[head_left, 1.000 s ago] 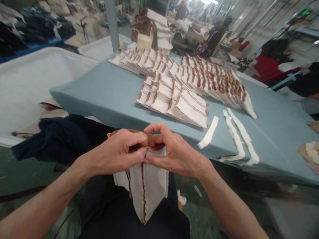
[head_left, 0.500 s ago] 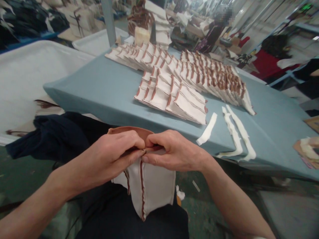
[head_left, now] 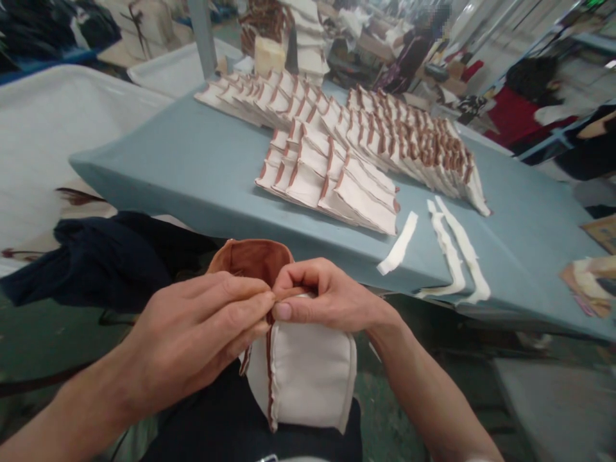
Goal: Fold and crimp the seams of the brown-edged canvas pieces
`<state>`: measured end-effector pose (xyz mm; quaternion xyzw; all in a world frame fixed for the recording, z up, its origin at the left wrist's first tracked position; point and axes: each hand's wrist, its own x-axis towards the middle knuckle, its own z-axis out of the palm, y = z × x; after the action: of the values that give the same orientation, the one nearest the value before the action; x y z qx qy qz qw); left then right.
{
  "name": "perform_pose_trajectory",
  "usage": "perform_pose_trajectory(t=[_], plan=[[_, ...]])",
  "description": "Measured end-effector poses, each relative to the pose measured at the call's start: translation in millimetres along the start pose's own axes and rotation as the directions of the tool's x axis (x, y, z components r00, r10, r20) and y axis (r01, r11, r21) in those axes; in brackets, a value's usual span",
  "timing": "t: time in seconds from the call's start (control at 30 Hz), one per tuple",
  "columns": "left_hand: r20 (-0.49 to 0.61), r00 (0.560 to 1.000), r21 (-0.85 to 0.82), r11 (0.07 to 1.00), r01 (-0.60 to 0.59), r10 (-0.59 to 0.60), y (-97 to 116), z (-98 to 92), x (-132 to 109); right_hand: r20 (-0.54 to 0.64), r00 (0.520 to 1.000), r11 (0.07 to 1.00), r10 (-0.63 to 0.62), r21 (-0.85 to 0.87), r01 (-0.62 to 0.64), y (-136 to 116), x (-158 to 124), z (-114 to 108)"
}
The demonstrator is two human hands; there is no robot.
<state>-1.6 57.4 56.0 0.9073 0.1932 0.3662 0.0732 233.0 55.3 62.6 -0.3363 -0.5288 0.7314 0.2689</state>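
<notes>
A sewn piece of white fabric (head_left: 310, 375) with a brown seam and a rust-brown lining (head_left: 255, 256) hangs above my lap. My right hand (head_left: 322, 295) pinches its upper edge between thumb and curled fingers. Pressed together at the same seam, the fingertips of my left hand (head_left: 212, 321) meet the right thumb and close on the edge. The fingers hide the exact spot they grip. Beyond my hands, overlapping white pieces with brown edges (head_left: 308, 173) lie in rows on the blue-grey table (head_left: 158, 160).
White strips (head_left: 455, 250) and a short strip (head_left: 398, 244) lie near the table's front edge. A roll of tape (head_left: 594, 279) sits at the right. Dark cloth (head_left: 96, 256) hangs at the left beside a white bin (head_left: 72, 128). A person's arm shows far right.
My left hand has turned, its fingers now stretched together over the seam. The fabric has opened wider at the top, showing more brown lining. The view has shifted slightly.
</notes>
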Motion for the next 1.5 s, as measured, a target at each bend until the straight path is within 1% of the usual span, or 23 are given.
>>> perform_pose_trajectory(t=[0.07,0.13,0.27,0.37,0.43,0.47,0.57,0.6,0.67,0.73,0.77,0.83,0.9,1.03,1.1,1.2,1.23,1.3,1.4,1.5], plan=[[-0.007,1.0,0.019,1.0,0.003,-0.003,1,4.9,-5,-0.013,1.0,1.0,0.02,0.021,-0.02,2,-2,-1],[-0.025,0.999,-0.004,1.0,0.021,-0.021,0,13.2,-13,-0.027,0.999,0.999,0.023,0.043,-0.021,5,-3,-1],[-0.11,0.993,-0.077,0.996,0.041,-0.05,-4,35.7,-26,-0.089,0.995,0.99,-0.053,0.123,0.064,11,-4,1],[-0.142,0.984,-0.131,0.987,0.088,-0.107,-4,47.4,-29,-0.157,0.984,0.989,-0.078,0.11,0.096,10,-4,5],[-0.138,0.981,-0.17,0.979,0.11,-0.134,-3,47.8,-27,-0.165,0.982,0.992,-0.093,0.069,0.105,5,-6,7],[-0.146,0.98,-0.19,0.976,0.106,-0.135,-2,45.6,-24,-0.149,0.982,0.992,-0.112,0.042,0.12,2,-8,8],[-0.173,0.977,-0.257,0.964,0.074,-0.122,1,32.3,-15,-0.084,0.979,0.978,-0.186,-0.109,0.176,-8,-14,7],[-0.165,0.976,-0.27,0.958,0.092,-0.14,1,26.9,-11,-0.061,0.977,0.965,-0.202,-0.181,0.188,-12,-16,6],[-0.093,0.972,-0.291,0.939,0.182,-0.217,1,16.2,-3,-0.019,0.971,0.915,-0.24,-0.339,0.219,-19,-18,4],[0.035,0.953,-0.314,0.902,0.295,-0.3,1,6.6,6,0.034,0.954,0.824,-0.297,-0.497,0.274,-24,-20,3],[0.116,0.941,-0.33,0.882,0.337,-0.317,1,2.3,10,0.065,0.942,0.765,-0.328,-0.566,0.306,-26,-20,3],[0.262,0.918,-0.362,0.851,0.38,-0.298,1,-4.9,18,0.118,0.92,0.647,-0.375,-0.677,0.351,-29,-21,3],[0.361,0.892,-0.381,0.83,0.407,-0.272,0,-10.0,23,0.148,0.904,0.565,-0.4,-0.737,0.37,-29,-22,2],[0.431,0.866,-0.403,0.804,0.437,-0.255,-6,-11.8,23,0.191,0.876,0.476,-0.443,-0.778,0.41,-25,-25,0],[0.437,0.865,-0.405,0.804,0.436,-0.248,-9,-9.6,21,0.209,0.862,0.425,-0.462,-0.801,0.422,-21,-24,-1],[0.436,0.856,-0.364,0.815,0.451,-0.279,-12,-6.0,19,0.198,0.854,0.346,-0.481,-0.852,0.392,-15,-24,-3],[0.435,0.852,-0.356,0.813,0.46,-0.291,-13,-5.5,19,0.192,0.858,0.347,-0.476,-0.856,0.384,-13,-24,-3],[0.442,0.851,-0.391,0.792,0.468,-0.285,-13,-5.5,19,0.198,0.868,0.4,-0.455,-0.825,0.398,-12,-24,-5],[0.452,0.858,-0.52,0.709,0.477,-0.245,-13,-6.1,18,0.209,0.875,0.532,-0.436,-0.725,0.438,-11,-23,-6],[0.463,0.852,-0.627,0.588,0.511,-0.247,-13,-3.9,16,0.17,0.9,0.694,-0.402,-0.584,0.421,-10,-22,-5]])
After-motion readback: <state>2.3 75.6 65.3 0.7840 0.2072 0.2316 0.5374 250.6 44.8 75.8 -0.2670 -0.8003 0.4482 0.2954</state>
